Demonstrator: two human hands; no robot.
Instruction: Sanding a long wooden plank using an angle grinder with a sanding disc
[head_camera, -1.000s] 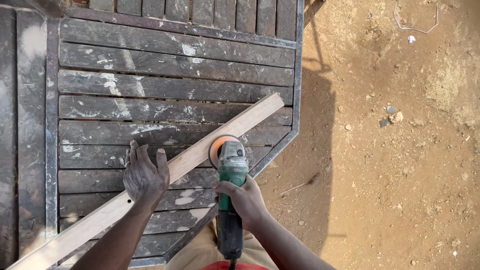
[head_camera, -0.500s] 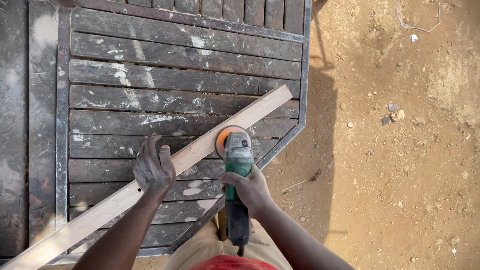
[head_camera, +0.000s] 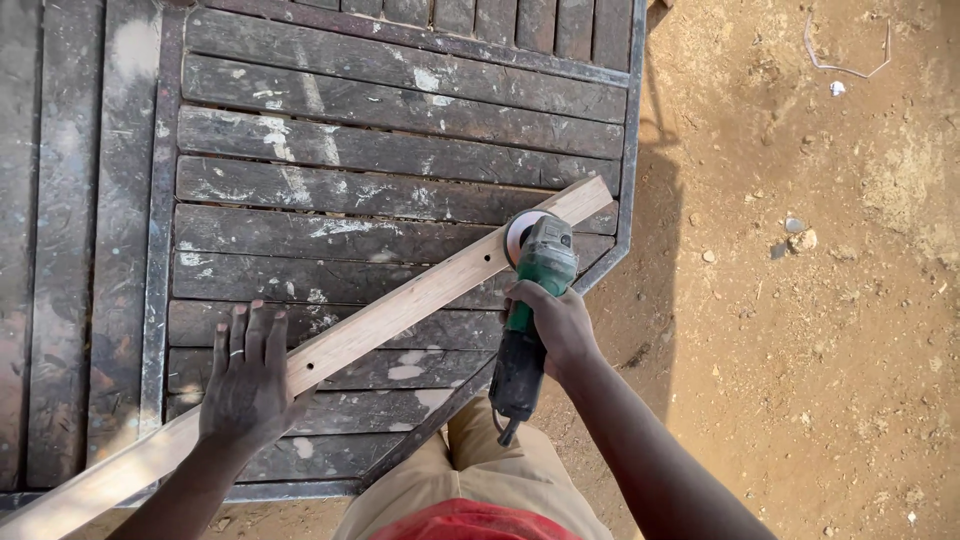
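The left hand (head_camera: 248, 380) lies flat and open on the wood strip (head_camera: 400, 312). The right hand (head_camera: 556, 322) grips the green sander (head_camera: 535, 300) tight. The dark slatted worktop (head_camera: 380, 150) stands on dirt ground (head_camera: 800, 300).

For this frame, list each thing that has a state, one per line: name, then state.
Wooden strip: lying diagonally across the table, pinned flat.
Left hand: open, palm pressed on the strip.
Right hand: closed around the sander's body.
Green sander: held, its disc on the strip near the far end.
Slatted table: dark, worn, pale-stained.
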